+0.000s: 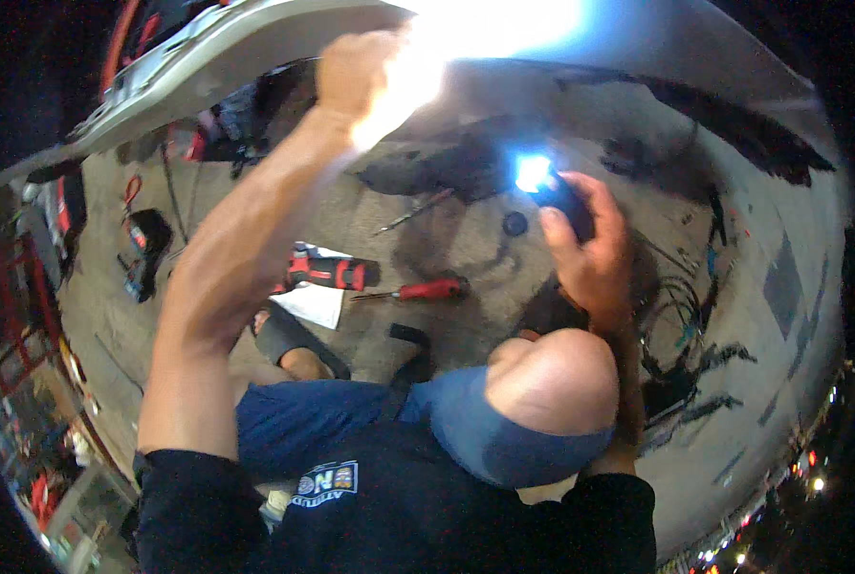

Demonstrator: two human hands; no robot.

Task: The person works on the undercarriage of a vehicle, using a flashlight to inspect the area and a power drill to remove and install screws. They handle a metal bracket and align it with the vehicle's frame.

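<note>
My right hand (595, 253) grips the torch (567, 208), centre-right: likely light, stiff, best held mid-barrel; whether my left hand (359, 78), upper centre, grips, I can't tell.

The person wears a black T-shirt (399, 526), its chest marked by a small print (327, 480) of pale block lettering with a light-framed, multicoloured patch. Left of the print, a short black sleeve (193, 493) ends above the elbow; the matching sleeve (614, 512) sits well to its right. Beyond the print are plain blue shorts (303, 416), then a bare, rounded knee (561, 378) and a dark grey, broad-strapped sandal (294, 338). Left hand (359, 81) and right hand (600, 244) are bare.
</note>
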